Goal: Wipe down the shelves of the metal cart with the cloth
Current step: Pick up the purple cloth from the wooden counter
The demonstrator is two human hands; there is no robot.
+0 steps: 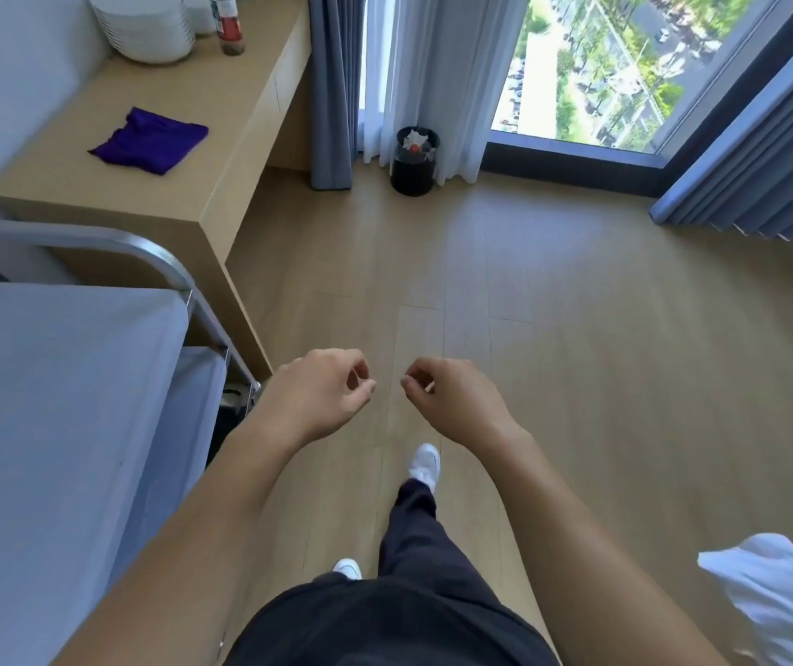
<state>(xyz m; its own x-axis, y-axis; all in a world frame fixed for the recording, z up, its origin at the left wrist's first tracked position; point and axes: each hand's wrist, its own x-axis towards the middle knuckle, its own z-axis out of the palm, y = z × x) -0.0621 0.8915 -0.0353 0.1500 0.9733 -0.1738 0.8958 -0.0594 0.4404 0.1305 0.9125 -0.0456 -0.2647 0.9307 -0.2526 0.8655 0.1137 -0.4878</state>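
— What is held in the hands?
— Nothing. The left hand and the right hand are seen over the floor, fingers loosely curled and empty, close together but not touching.
— Where is the cloth found?
— The purple cloth is seen lying crumpled on the wooden desk, well apart from both hands. The metal cart is placed beside the left arm, and neither hand is laid on it.
— Which step is in hand?
— Wiping is judged not yet begun. The cloth must be fetched first, which calls for a reach forward and to the left, past the cart.
— And the containers?
— Crumpled paper and something red are held in a black bin by the curtain. White bowls are stacked on the desk, their contents hidden, and a bottle is stood beside them.
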